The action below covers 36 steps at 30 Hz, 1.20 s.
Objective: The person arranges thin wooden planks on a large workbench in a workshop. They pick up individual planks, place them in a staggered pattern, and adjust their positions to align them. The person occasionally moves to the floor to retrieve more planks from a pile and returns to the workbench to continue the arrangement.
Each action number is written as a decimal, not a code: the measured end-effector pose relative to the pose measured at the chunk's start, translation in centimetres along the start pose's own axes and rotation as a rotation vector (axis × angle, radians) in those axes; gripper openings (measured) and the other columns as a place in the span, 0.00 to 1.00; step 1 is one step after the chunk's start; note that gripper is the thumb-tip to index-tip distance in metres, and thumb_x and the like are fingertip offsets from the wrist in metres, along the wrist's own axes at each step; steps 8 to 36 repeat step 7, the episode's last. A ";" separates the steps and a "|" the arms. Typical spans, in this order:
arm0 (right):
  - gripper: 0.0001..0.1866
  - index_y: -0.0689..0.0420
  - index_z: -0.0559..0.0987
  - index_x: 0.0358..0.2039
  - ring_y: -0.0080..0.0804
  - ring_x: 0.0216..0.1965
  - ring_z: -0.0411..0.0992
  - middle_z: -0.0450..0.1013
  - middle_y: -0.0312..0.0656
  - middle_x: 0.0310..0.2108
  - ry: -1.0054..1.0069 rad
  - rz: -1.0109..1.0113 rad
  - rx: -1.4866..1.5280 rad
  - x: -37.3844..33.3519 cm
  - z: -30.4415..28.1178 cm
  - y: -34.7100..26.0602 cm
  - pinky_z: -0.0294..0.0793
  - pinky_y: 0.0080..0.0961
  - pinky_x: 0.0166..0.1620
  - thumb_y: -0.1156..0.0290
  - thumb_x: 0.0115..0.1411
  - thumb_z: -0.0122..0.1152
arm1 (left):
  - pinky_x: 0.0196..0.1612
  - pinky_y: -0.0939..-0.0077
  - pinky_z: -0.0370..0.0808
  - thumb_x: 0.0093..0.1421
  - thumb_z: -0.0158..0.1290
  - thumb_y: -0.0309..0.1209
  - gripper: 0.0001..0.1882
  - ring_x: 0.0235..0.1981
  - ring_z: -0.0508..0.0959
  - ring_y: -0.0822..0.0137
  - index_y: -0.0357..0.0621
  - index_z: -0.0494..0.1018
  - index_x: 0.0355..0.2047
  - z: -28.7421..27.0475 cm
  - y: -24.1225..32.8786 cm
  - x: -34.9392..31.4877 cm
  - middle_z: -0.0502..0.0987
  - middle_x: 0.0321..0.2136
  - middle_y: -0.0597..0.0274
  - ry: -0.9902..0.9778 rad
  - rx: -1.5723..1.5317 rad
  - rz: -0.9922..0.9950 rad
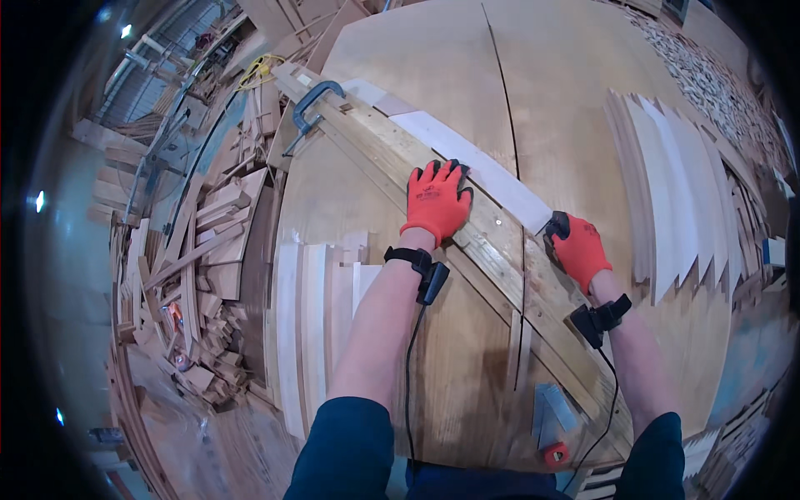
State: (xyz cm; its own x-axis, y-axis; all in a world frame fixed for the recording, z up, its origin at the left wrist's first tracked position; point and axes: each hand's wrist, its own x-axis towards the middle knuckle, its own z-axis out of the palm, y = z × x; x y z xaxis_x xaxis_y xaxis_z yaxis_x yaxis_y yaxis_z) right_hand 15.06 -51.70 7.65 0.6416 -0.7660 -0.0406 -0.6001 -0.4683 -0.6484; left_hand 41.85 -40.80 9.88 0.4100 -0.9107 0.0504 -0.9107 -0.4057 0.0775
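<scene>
My left hand, in a red glove with dark fingertips, lies flat with fingers spread on a long wooden beam that runs diagonally across the table. A pale wooden strip lies along the beam's far side. At the strip's near right end my right hand, gloved alike, has its fingers closed around that end; the fingertips are partly hidden. A blue C-clamp grips the beam at its far left end.
Stacks of cut strips stand on the wooden table: pointed ones at right, straight ones at left. A metal square and a red tape measure lie near the front edge. Scrap wood is piled at left.
</scene>
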 end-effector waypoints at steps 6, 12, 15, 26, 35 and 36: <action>0.15 0.53 0.79 0.45 0.52 0.46 0.76 0.78 0.52 0.42 -0.019 0.037 -0.049 -0.6 0.4 2.4 0.74 0.42 0.50 0.62 0.59 0.60 | 0.71 0.51 0.48 0.64 0.48 0.46 0.30 0.68 0.60 0.53 0.51 0.65 0.65 1.4 -1.0 1.1 0.64 0.67 0.59 -0.009 0.021 0.001; 0.15 0.53 0.79 0.45 0.52 0.46 0.76 0.78 0.52 0.42 -0.014 0.046 -0.053 -0.7 0.3 2.7 0.74 0.42 0.50 0.62 0.59 0.60 | 0.71 0.51 0.47 0.64 0.47 0.47 0.31 0.69 0.58 0.52 0.52 0.64 0.66 1.6 -1.2 1.3 0.63 0.67 0.59 -0.032 0.027 -0.005; 0.15 0.53 0.79 0.45 0.52 0.46 0.76 0.78 0.52 0.42 -0.014 0.046 -0.053 -0.7 0.3 2.7 0.74 0.42 0.50 0.62 0.59 0.60 | 0.71 0.51 0.47 0.64 0.47 0.47 0.31 0.69 0.58 0.52 0.52 0.64 0.66 1.6 -1.2 1.3 0.63 0.67 0.59 -0.032 0.027 -0.005; 0.15 0.53 0.79 0.45 0.52 0.46 0.76 0.78 0.52 0.42 -0.014 0.046 -0.053 -0.7 0.3 2.7 0.74 0.42 0.50 0.62 0.59 0.60 | 0.71 0.51 0.47 0.64 0.47 0.47 0.31 0.69 0.58 0.52 0.52 0.64 0.66 1.6 -1.2 1.3 0.63 0.67 0.59 -0.032 0.027 -0.005; 0.15 0.53 0.79 0.45 0.52 0.46 0.76 0.78 0.52 0.42 -0.014 0.046 -0.053 -0.7 0.3 2.7 0.74 0.42 0.50 0.62 0.59 0.60 | 0.71 0.51 0.47 0.64 0.47 0.47 0.31 0.69 0.58 0.52 0.52 0.64 0.66 1.6 -1.2 1.3 0.63 0.67 0.59 -0.032 0.027 -0.005; 0.15 0.53 0.79 0.45 0.52 0.46 0.76 0.78 0.52 0.42 -0.014 0.046 -0.053 -0.7 0.3 2.7 0.74 0.42 0.50 0.62 0.59 0.60 | 0.71 0.51 0.47 0.64 0.47 0.47 0.31 0.69 0.58 0.52 0.52 0.64 0.66 1.6 -1.2 1.3 0.63 0.67 0.59 -0.032 0.027 -0.005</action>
